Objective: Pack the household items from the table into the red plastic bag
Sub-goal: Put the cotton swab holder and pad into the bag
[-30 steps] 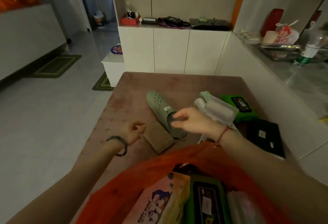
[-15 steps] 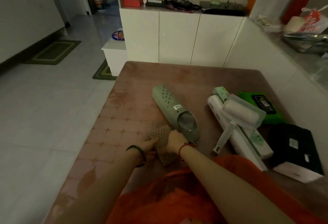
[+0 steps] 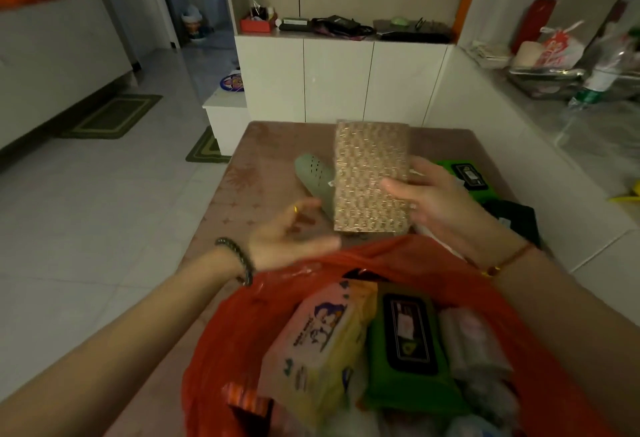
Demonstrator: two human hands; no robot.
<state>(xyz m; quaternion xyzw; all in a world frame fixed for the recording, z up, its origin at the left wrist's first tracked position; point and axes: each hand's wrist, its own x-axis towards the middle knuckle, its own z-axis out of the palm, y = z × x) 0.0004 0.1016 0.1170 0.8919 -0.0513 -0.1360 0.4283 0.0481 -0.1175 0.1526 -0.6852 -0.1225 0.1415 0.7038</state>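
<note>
Packing midway | red plastic bag (image 3: 214, 343) holds wipe packs (image 3: 322, 336) | right hand (image 3: 436, 201) grips textured pad (image 3: 370, 176) above table (image 3: 263, 173), beyond bag mouth | left hand (image 3: 291, 239) relaxed, empty | green device (image 3: 311, 173), black box (image 3: 516, 218) unpacked

Dim room, white cabinets (image 3: 346, 79), tiled floor (image 3: 104, 201)

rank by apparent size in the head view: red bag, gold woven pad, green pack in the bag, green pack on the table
1. red bag
2. green pack in the bag and gold woven pad look alike; nearness makes it unsure
3. green pack on the table, partly behind the right hand
</note>
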